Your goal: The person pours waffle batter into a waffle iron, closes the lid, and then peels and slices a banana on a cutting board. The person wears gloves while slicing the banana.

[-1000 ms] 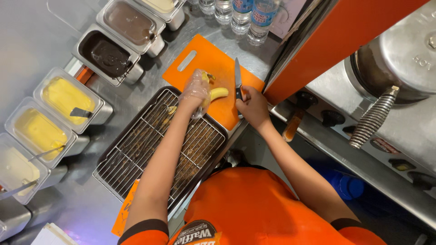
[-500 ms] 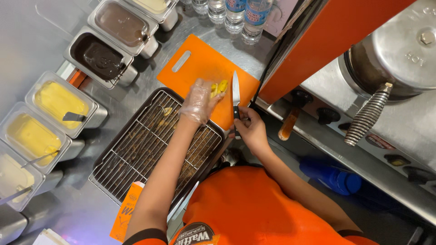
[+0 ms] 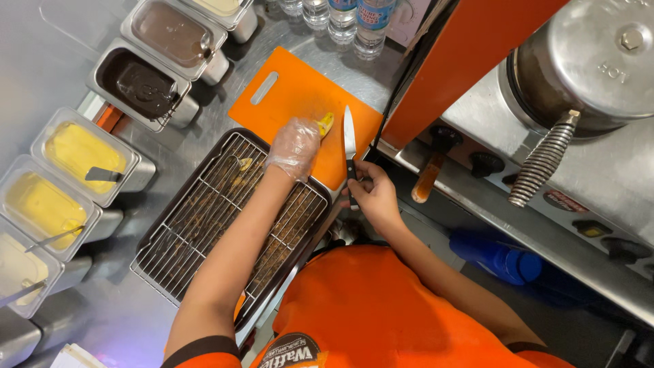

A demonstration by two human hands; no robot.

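Note:
My left hand (image 3: 294, 146), in a clear plastic glove, grips a yellow piece of banana (image 3: 325, 124) on the orange cutting board (image 3: 293, 92). My right hand (image 3: 371, 194) is bare and holds a knife (image 3: 349, 140) by its dark handle, the blade pointing away from me just right of the banana. A dark tray with a wire rack (image 3: 204, 225) lies under my left forearm, with a few small yellow bits near its far end.
Steel tubs of brown sauce (image 3: 139, 82) and yellow creams (image 3: 78, 150) line the left side. Water bottles (image 3: 347, 17) stand behind the board. An orange panel (image 3: 463, 61) and a round metal appliance (image 3: 586, 61) are at right, a blue container (image 3: 497, 255) below.
The view has shifted slightly. My left hand closed over the banana piece near the board's edge, and the knife moved in close beside it.

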